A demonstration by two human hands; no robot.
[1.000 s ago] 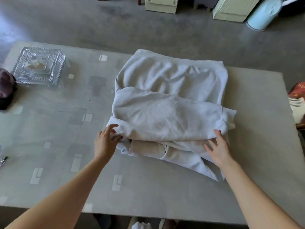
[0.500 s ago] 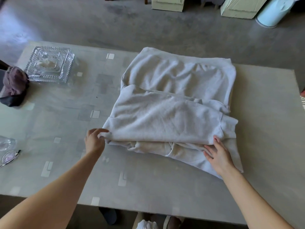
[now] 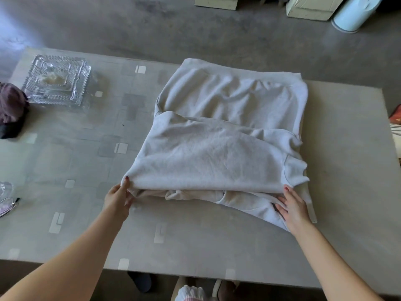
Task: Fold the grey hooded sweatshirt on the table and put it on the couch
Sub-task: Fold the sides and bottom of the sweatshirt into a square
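The left hand (image 3: 118,199) pinches the near left corner of the folded sweatshirt (image 3: 219,148), thumb on top. The right hand (image 3: 291,206) grips the near right edge, fingers tucked under the top layer. The sweatshirt lies on the tabletop (image 3: 195,242). A glass dish (image 3: 57,80) and a dark cloth (image 3: 10,109) sit far left.

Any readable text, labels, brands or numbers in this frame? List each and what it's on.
None readable.
Grey hooded sweatshirt: no print or tag showing.
Table: only pale rectangle patterns, no lettering.
Glass dish: no marking.
Pale cabinets on the far floor: no legible label.
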